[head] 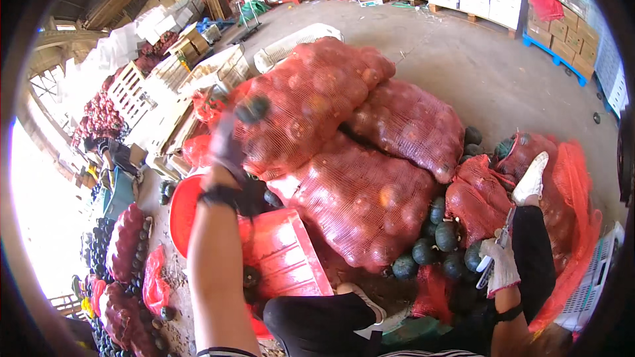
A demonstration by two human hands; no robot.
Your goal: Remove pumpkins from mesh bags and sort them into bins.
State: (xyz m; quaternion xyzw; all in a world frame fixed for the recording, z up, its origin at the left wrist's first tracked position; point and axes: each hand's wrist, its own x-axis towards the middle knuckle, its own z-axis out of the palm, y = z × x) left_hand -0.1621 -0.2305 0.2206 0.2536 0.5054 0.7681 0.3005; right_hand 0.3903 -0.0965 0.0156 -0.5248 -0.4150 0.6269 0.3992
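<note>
My gloved left hand [227,146] is blurred, raised over a red plastic basket on my left. At its fingers is a dark green squash [253,109], seen against a full red mesh sack [317,89]. The gloved right hand [501,263] rests by my right knee, closed around a metal cutting tool [507,230] with a white part, perhaps shears. Several dark green squashes [446,236] lie beside that hand, next to a smaller red mesh sack [478,198]. Another full mesh sack [367,198] lies directly before me.
A red plastic crate [283,253] lies tilted near my left knee, beside a red basket [186,213]. A third large sack [407,124] is stacked behind. Far left, a person [116,153] bends over a blue-green bin [119,193]. Cartons stand on a blue pallet [555,59].
</note>
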